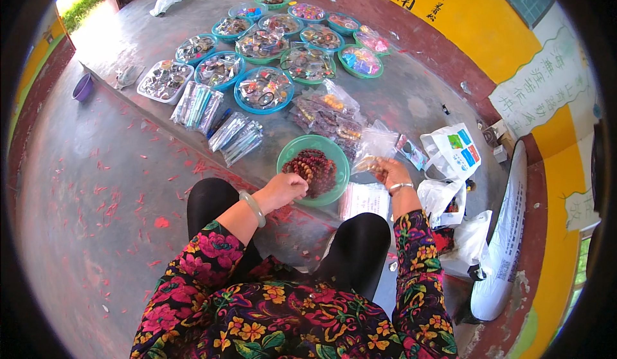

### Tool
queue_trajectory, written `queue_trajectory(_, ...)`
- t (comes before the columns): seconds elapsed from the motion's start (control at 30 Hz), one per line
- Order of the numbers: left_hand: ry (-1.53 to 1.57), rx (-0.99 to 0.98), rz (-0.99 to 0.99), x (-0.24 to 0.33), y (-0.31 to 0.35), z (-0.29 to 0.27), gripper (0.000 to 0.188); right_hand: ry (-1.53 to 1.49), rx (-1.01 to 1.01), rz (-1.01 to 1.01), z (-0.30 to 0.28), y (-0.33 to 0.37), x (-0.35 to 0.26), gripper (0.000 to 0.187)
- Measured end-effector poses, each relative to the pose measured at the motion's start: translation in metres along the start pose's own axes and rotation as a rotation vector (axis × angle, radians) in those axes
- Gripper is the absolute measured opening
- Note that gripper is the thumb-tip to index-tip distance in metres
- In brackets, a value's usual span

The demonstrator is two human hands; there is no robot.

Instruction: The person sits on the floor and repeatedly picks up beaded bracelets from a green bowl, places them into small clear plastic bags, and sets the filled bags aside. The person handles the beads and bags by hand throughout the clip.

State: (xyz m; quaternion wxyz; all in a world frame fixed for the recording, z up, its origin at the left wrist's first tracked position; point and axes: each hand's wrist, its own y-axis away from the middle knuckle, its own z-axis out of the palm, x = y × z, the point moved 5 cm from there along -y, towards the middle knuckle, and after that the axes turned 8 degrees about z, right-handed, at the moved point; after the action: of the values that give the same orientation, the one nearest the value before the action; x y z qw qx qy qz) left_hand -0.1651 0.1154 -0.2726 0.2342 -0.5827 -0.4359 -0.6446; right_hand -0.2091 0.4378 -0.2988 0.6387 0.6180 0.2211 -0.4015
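A green plastic basin [283, 164] stands on the floor before my knees, with dark red bead strings [321, 172] and a few tan beads heaped in it. Over its near left rim is my left hand [286, 190], a pale bangle on the wrist. Its fingers are pinched together, and what they hold, if anything, is hidden. To the right of the basin, my right hand [393, 174], wearing a silver bangle, has its fingers closed on a tan loop [365, 164] that looks like a bead bracelet. Just beyond lies a clear plastic bag [379, 142].
A stack of clear bags [363, 203] lies right of the basin. Beyond are bagged beads [321, 118], packs of pens [236, 137] and several basins of small goods [263, 91]. White carrier bags [453, 152] stand at right. A purple bucket [83, 87] sits far left.
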Motion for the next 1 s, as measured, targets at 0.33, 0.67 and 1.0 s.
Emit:
queue_trajectory(0.33, -0.369, -0.002, 0.248, 0.009, -0.013, 0.003, 0.020, -0.206, 0.430, 0.055, -0.087, -0.103, 0.008, 0.014)
queue_trajectory(0.67, -0.453, 0.022, 0.271, 0.008, -0.003, 0.005, 0.019, -0.129, 0.399, 0.131, -0.096, -0.040, 0.126, 0.020)
queue_trajectory(1.0, -0.628, 0.008, 0.249, 0.004, 0.007, 0.005, 0.022, 0.906, 0.779, -0.165, -0.103, 0.008, 0.208, 0.027)
